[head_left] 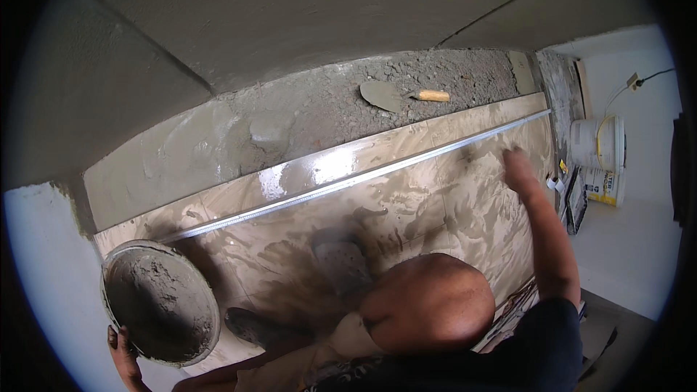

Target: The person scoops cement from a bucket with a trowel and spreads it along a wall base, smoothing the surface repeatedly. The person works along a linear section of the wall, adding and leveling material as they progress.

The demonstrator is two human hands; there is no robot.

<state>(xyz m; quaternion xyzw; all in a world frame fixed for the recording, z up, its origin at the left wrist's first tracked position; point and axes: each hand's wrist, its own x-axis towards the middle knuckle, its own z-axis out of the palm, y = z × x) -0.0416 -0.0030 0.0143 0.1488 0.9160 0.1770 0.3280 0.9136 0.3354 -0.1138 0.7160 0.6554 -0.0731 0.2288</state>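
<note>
Dark sleeve (546, 341), then bucket (210, 294) against left hand (123, 352)

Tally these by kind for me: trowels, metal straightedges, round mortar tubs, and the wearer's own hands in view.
Wooden-handled trowel: 1
Metal straightedge: 1
Round mortar tub: 1
Hands: 2 (left hand, right hand)
Total: 5
</note>
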